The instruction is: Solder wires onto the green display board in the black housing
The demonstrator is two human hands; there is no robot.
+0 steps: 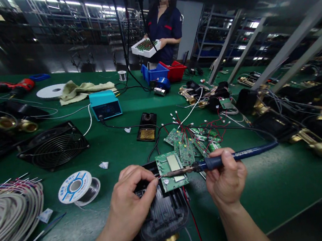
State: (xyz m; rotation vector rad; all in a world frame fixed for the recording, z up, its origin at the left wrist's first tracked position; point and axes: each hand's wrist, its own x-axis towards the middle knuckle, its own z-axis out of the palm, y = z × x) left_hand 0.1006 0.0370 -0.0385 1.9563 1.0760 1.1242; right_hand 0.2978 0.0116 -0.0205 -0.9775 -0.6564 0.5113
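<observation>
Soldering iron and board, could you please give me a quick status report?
Right hand grips soldering iron, tip at circuit board edge. Left hand pinched beside the tip. Loose boards and red wires close behind.

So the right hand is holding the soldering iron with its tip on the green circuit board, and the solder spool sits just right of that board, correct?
Not quite. The head view shows the solder spool left of the green circuit board, beyond the left hand. The rest holds: the right hand holds the soldering iron with its tip on the board.

Blue-handled soldering iron point(217, 162) lying level, tip at nine o'clock touching green circuit board point(172, 171), propped flat atop black housing point(164, 214).
</observation>
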